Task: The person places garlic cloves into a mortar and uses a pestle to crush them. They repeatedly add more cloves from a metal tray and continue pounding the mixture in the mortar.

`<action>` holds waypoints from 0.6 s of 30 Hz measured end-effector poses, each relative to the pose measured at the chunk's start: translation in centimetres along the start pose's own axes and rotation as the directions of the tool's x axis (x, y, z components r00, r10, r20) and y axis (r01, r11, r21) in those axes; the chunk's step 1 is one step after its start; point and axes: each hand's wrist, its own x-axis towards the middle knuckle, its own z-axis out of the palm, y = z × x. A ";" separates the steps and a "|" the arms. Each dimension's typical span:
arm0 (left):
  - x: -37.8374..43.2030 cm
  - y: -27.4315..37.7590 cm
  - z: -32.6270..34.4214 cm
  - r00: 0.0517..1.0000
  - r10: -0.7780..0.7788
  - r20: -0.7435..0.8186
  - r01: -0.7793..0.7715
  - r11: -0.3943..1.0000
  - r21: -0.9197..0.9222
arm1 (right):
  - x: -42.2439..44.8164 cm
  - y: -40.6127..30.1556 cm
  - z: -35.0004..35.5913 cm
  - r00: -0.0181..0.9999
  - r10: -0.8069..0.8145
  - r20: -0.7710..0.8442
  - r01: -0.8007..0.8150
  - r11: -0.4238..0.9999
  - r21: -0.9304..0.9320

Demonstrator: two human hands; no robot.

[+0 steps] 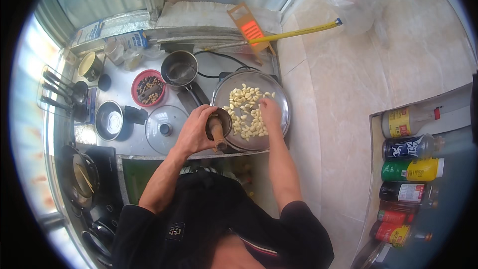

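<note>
Peeled garlic cloves (246, 99) lie spread over a round metal tray (220, 86) in front of me. My left hand (198, 129) is wrapped around a brown mortar (227, 116) at the tray's left edge. A wooden pestle (216, 129) leans in the mortar, its handle end toward me. My right hand (269, 110) is over the right part of the tray, fingers bent down at the cloves; whether a clove is between the fingertips cannot be seen.
Left of the mortar lies a glass lid (157, 121). Beyond it are a small saucepan (180, 68), a red bowl of mixed spices (135, 89) and a metal pan (109, 120). An orange grater (239, 16) leans behind the tray. Bottles (410, 170) line a shelf at right; a wok (80, 179) stands at left.
</note>
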 end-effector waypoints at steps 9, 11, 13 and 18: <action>-0.2 0.2 -0.1 1.000 -0.004 -0.006 0.004 1.000 -0.016 | 1.6 -0.3 2.1 0.973 -0.226 -0.049 0.221 0.971 -0.085; -0.2 0.2 -0.3 1.000 0.005 -0.017 -0.005 1.000 -0.010 | 1.7 0.0 2.4 0.970 -0.240 -0.040 0.234 0.966 -0.107; -0.3 0.2 -0.3 1.000 0.005 -0.025 -0.006 1.000 -0.007 | 1.8 0.2 2.2 0.977 -0.211 -0.014 0.209 0.974 -0.083; -0.3 0.2 -0.2 1.000 -0.008 -0.027 0.008 1.000 -0.003 | 1.6 0.4 1.8 0.984 -0.177 0.033 0.178 0.983 -0.041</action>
